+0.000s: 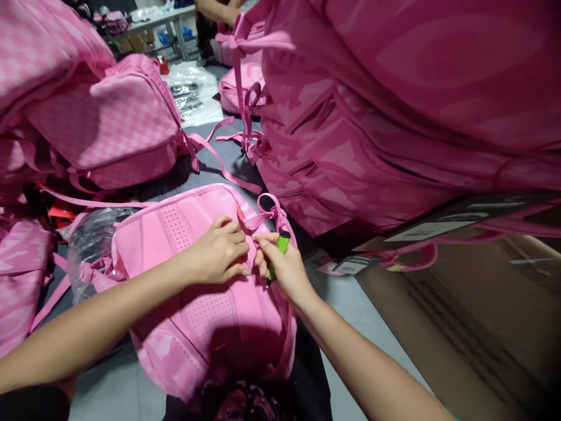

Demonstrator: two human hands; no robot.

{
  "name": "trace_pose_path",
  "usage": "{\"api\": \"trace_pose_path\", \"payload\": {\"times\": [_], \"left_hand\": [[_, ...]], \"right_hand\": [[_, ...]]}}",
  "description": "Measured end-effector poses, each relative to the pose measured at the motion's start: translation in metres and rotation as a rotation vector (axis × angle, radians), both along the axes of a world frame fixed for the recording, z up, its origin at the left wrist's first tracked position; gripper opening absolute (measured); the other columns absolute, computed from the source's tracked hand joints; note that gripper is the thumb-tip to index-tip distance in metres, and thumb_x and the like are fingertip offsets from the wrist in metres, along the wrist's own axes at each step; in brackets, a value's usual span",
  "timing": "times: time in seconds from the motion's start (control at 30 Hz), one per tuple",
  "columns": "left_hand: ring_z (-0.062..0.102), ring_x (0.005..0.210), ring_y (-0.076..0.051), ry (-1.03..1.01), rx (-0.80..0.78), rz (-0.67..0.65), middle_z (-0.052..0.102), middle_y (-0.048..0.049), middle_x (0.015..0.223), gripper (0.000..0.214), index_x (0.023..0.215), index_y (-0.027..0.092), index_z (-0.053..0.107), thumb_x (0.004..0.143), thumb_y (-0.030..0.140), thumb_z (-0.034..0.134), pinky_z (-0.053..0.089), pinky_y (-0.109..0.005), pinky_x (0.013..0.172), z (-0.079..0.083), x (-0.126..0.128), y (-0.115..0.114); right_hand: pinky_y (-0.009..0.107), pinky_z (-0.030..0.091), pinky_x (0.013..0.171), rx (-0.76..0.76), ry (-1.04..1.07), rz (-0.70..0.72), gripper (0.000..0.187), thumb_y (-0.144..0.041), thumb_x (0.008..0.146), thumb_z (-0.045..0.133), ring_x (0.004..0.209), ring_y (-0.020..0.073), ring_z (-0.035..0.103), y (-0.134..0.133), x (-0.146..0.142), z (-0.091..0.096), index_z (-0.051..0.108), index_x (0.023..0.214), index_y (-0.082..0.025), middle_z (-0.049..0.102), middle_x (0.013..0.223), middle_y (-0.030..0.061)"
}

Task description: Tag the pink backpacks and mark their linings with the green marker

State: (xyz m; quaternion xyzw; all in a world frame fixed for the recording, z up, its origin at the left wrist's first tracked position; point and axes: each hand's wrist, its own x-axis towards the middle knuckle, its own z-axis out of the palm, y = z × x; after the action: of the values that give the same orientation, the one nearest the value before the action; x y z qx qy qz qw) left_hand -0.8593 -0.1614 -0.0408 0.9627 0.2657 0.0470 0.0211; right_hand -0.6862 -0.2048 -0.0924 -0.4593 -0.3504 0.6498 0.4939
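Observation:
A pink backpack (pixel 210 327) lies in front of me, its padded back panel with dotted mesh patches facing up. My left hand (pixel 221 251) rests on the panel, fingers bent and closed against the fabric beside the top strap. Close by on the right, my right hand (pixel 280 263) is closed around a short green tool (pixel 281 242) with a black end; its exact kind is unclear. The thumb and forefinger of that hand come together at the fabric. A pink hanging loop (pixel 269 202) sticks up just beyond it.
Checkered pink backpacks (pixel 123 128) are piled on the left, near clear plastic wrapping (pixel 94 251). Large pink bags (pixel 342 134) stack high on the right above a cardboard box (pixel 473 316). Another person's arm (pixel 219 10) shows at the back, beyond white plastic bags (pixel 195 90).

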Motion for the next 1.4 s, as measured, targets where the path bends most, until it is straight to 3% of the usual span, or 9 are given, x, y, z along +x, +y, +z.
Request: {"api": "trace_pose_path", "payload": {"times": [0.23, 0.5, 0.57, 0.67, 0.73, 0.87, 1.07, 1.17, 1.4], "left_hand": [[0.056, 0.083, -0.023, 0.127, 0.034, -0.143, 0.068, -0.0056, 0.075, 0.053, 0.085, 0.02, 0.07, 0.096, 0.064, 0.043, 0.031, -0.049, 0.102, 0.008, 0.0, 0.031], [0.056, 0.089, -0.018, 0.161, 0.312, 0.013, 0.058, -0.0001, 0.067, 0.068, 0.078, 0.016, 0.067, 0.099, 0.065, 0.025, 0.027, -0.061, 0.11, 0.046, -0.051, 0.082], [0.056, 0.095, -0.02, 0.175, 0.343, 0.071, 0.056, 0.0, 0.07, 0.066, 0.08, 0.015, 0.066, 0.1, 0.063, 0.026, 0.026, -0.062, 0.113, 0.038, -0.045, 0.07], [0.056, 0.095, -0.023, 0.152, 0.283, 0.069, 0.059, -0.002, 0.079, 0.057, 0.085, 0.016, 0.065, 0.097, 0.063, 0.037, 0.031, -0.061, 0.111, 0.013, -0.019, 0.031], [0.055, 0.093, -0.024, 0.105, 0.225, 0.083, 0.062, -0.0051, 0.084, 0.047, 0.088, 0.017, 0.065, 0.094, 0.06, 0.048, 0.036, -0.057, 0.109, -0.005, -0.004, 0.002], [0.053, 0.102, -0.027, -0.062, 0.197, 0.22, 0.064, -0.0077, 0.095, 0.035, 0.1, 0.016, 0.063, 0.095, 0.049, 0.054, 0.031, -0.058, 0.112, -0.028, 0.003, -0.032], [0.052, 0.098, -0.023, -0.267, 0.307, 0.213, 0.062, -0.0039, 0.084, 0.023, 0.086, 0.018, 0.058, 0.097, 0.037, 0.053, 0.027, -0.052, 0.116, -0.047, -0.004, -0.037], [0.052, 0.098, -0.022, -0.3, 0.362, 0.214, 0.062, -0.0033, 0.083, 0.022, 0.087, 0.018, 0.058, 0.098, 0.036, 0.052, 0.025, -0.049, 0.118, -0.056, -0.004, -0.038], [0.053, 0.097, -0.021, -0.314, 0.366, 0.203, 0.063, -0.0029, 0.083, 0.029, 0.086, 0.018, 0.059, 0.1, 0.041, 0.048, 0.028, -0.046, 0.117, -0.062, -0.006, -0.034]], "right_hand": [[0.018, 0.045, 0.038, -0.023, 0.048, 0.057, 0.042, -0.052, 0.079, 0.065, 0.04, 0.012, 0.06, -0.005, 0.004, -0.017, 0.05, 0.102, -0.019, 0.064, 0.055, -0.006], [0.022, 0.049, 0.043, 0.016, 0.099, 0.054, 0.056, -0.07, 0.082, 0.058, 0.05, 0.015, 0.066, -0.011, 0.021, -0.025, 0.053, 0.102, -0.019, 0.069, 0.066, 0.0002], [0.023, 0.051, 0.047, 0.079, 0.05, 0.015, 0.067, -0.08, 0.084, 0.045, 0.057, 0.0149, 0.067, -0.015, 0.029, -0.025, 0.058, 0.105, -0.018, 0.07, 0.071, 0.0028], [0.02, 0.042, 0.04, 0.157, -0.061, -0.073, 0.077, -0.087, 0.082, 0.037, 0.043, 0.0101, 0.052, -0.018, 0.037, -0.02, 0.064, 0.103, -0.018, 0.059, 0.053, -0.0025], [0.021, 0.04, 0.038, 0.158, -0.065, -0.124, 0.068, -0.081, 0.081, 0.051, 0.039, 0.0092, 0.047, -0.019, 0.038, -0.014, 0.065, 0.105, -0.019, 0.059, 0.053, -0.0043], [0.026, 0.055, 0.057, 0.19, -0.13, -0.152, 0.041, -0.047, 0.074, 0.079, 0.064, 0.0136, 0.065, -0.017, 0.035, -0.008, 0.068, 0.104, -0.021, 0.074, 0.094, 0.0025], [0.028, 0.051, 0.061, 0.445, -0.47, -0.259, 0.022, -0.038, 0.087, 0.067, 0.06, 0.0143, 0.062, -0.013, 0.017, -0.012, 0.061, 0.074, -0.02, 0.065, 0.067, -0.001], [0.028, 0.05, 0.062, 0.578, -0.646, -0.224, 0.02, -0.033, 0.089, 0.064, 0.06, 0.0147, 0.063, -0.011, 0.009, -0.013, 0.062, 0.073, -0.021, 0.067, 0.069, -0.0003], [0.029, 0.05, 0.062, 0.626, -0.802, -0.154, 0.019, -0.036, 0.09, 0.063, 0.06, 0.0154, 0.064, -0.009, 0.005, -0.02, 0.064, 0.078, -0.021, 0.071, 0.076, 0.0015]]}}
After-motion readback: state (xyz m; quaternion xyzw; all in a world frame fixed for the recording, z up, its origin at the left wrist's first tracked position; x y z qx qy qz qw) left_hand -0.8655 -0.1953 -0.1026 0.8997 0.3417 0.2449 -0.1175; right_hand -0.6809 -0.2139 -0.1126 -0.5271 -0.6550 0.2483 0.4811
